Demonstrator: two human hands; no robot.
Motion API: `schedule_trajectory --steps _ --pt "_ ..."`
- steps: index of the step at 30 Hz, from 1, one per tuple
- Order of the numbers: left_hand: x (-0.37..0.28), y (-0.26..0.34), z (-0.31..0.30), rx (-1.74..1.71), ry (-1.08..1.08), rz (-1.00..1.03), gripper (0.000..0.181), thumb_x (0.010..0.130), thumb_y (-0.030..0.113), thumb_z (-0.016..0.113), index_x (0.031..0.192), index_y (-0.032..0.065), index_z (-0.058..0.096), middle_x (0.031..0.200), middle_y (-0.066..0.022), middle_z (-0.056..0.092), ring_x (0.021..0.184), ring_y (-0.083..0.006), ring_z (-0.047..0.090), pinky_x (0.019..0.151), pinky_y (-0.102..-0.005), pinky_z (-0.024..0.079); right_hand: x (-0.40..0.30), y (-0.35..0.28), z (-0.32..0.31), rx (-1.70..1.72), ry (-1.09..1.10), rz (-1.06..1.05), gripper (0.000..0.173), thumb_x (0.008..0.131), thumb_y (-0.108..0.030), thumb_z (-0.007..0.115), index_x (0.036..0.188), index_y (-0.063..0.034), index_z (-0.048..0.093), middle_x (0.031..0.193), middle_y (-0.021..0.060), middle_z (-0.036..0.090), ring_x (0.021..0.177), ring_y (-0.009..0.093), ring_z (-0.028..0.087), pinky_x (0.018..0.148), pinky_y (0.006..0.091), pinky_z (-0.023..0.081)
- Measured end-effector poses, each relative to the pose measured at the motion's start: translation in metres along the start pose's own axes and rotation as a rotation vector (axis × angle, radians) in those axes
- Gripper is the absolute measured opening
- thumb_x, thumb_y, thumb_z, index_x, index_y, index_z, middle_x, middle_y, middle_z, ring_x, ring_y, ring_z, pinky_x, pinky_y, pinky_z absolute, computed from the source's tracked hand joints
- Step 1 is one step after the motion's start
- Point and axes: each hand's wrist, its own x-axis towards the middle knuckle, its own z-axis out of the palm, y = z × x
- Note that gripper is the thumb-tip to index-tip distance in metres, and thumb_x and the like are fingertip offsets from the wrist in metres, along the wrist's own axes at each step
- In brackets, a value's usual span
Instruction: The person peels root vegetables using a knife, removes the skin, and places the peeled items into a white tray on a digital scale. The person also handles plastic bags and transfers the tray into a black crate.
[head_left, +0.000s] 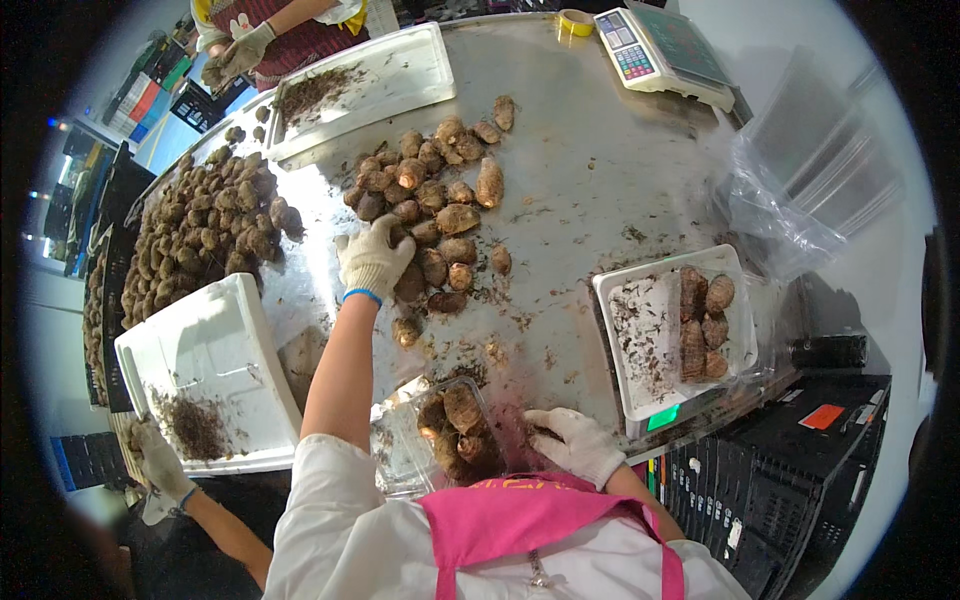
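My left hand, in a white knit glove with a blue cuff, rests its fingers on the near left side of a pile of taro corms; whether it grips one cannot be told. My right hand, gloved too, lies low at the table's near edge, its fingers partly curled, with what is under them hidden. Between my hands, close to my pink apron, a clear plastic tray holds several corms. Over to the right, a packed clear tray of corms sits on a white tray littered with soil.
A larger corm heap covers the left side, beside a white tray. Co-workers' gloved hands show at lower left and upper left, near another white tray. A scale, yellow tape, plastic bags and black crates stand around.
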Motion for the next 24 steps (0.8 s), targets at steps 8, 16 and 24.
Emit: schedule_trajectory --steps 8,16,24 --pt "0.033 0.0 0.021 -0.141 0.267 0.155 0.044 0.085 0.029 0.068 0.126 0.0172 0.058 0.118 -0.0124 0.064 0.107 -0.0318 0.06 0.091 -0.044 0.05 0.004 -0.001 -0.002 -0.003 -0.031 0.013 0.039 0.091 -0.032 0.06 0.124 -0.0123 0.061 0.115 0.0146 0.063 0.111 0.034 0.058 0.097 0.0417 0.046" --pt "0.077 0.028 0.009 -0.055 0.286 0.085 0.057 0.086 0.03 0.069 0.137 0.0206 0.047 0.133 -0.0077 0.054 0.116 -0.0328 0.058 0.094 -0.0457 0.052 0.005 0.005 -0.001 0.017 -0.031 0.019 0.041 0.09 -0.031 0.06 0.126 -0.0099 0.06 0.115 0.0157 0.063 0.114 0.034 0.057 0.1 0.0407 0.044" --pt "0.04 0.045 0.011 -0.265 0.254 0.077 0.049 0.083 0.026 0.07 0.128 0.0187 0.053 0.124 -0.0183 0.056 0.111 -0.0365 0.06 0.093 -0.0461 0.052 0.012 0.006 -0.001 0.039 -0.029 0.014 0.041 0.091 -0.032 0.06 0.126 -0.012 0.06 0.117 0.0154 0.063 0.114 0.034 0.057 0.099 0.0418 0.045"
